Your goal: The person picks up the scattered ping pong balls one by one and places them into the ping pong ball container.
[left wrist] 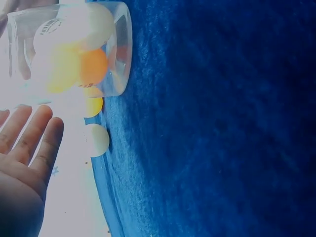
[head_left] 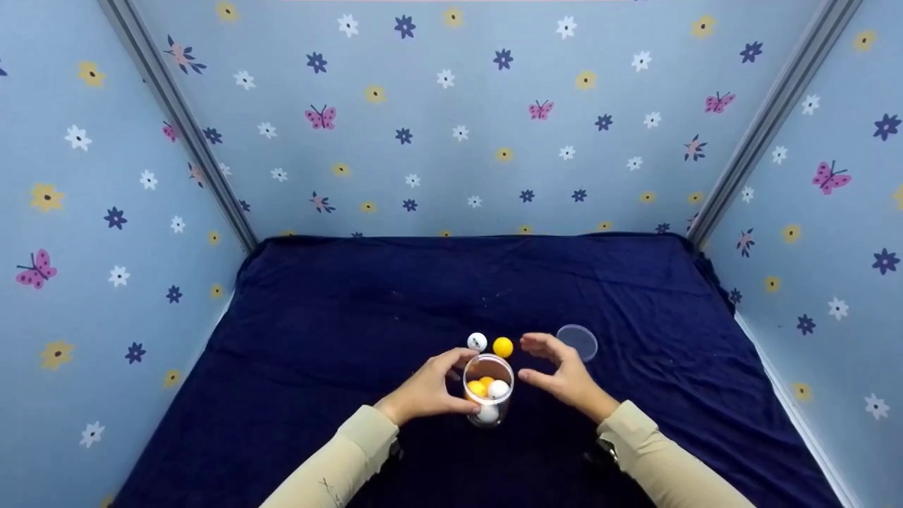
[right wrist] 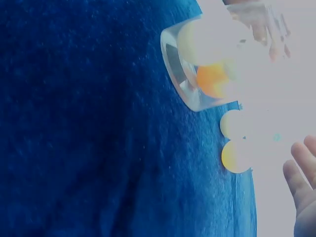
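Observation:
A clear, lidless jar [head_left: 488, 361] holds several white and orange table tennis balls [head_left: 498, 389]. My left hand [head_left: 432, 388] cups around its left side, thumb at the near side and fingertips right at the far wall. In the left wrist view those fingers [left wrist: 42, 143] are straight and spread. On the other side, my right hand [head_left: 561, 374] is held apart from the jar, fingers loosely bent and nothing in them. Beyond the jar lie a white ball [head_left: 477, 343] with a dark print and an orange ball [head_left: 503, 347].
A round clear lid [head_left: 578, 343] lies flat just past the right hand. Dark blue cloth [head_left: 338, 303] with wrinkles covers the table. Flowered light blue walls [head_left: 480, 99] enclose the back and both sides. Glare washes out part of each wrist view.

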{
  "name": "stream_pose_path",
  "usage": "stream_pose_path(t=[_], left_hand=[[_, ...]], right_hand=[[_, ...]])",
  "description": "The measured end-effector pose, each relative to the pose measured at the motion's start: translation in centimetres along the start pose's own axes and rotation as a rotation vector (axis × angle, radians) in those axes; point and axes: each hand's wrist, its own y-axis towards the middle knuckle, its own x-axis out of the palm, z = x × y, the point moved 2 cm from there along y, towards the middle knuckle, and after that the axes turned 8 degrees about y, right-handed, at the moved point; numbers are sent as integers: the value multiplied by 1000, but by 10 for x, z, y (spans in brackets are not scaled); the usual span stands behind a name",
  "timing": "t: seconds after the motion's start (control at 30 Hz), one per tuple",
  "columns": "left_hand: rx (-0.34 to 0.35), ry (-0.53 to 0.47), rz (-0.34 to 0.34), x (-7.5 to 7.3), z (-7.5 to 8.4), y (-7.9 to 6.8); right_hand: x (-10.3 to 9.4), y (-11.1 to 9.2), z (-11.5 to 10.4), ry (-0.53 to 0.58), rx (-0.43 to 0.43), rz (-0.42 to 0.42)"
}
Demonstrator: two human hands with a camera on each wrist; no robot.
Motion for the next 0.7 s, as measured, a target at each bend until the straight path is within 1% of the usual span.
stream_pose_path(t=[0.2, 0.3, 0.4, 0.5, 0.7], left_hand=[[-2, 43, 29, 6, 1, 0], [-1, 58, 48, 8, 0, 1], [2, 67, 62, 11, -1, 1], [7, 66, 72, 13, -2, 0], [1, 12, 76, 16, -2, 1]], right_hand=[[-5, 5, 7, -45, 36, 64], [-7, 9, 8, -78, 45, 78], [-8, 12, 10, -107, 48, 71], [-10, 16, 15, -134, 70, 59], [-14, 24, 28, -203, 139, 34]])
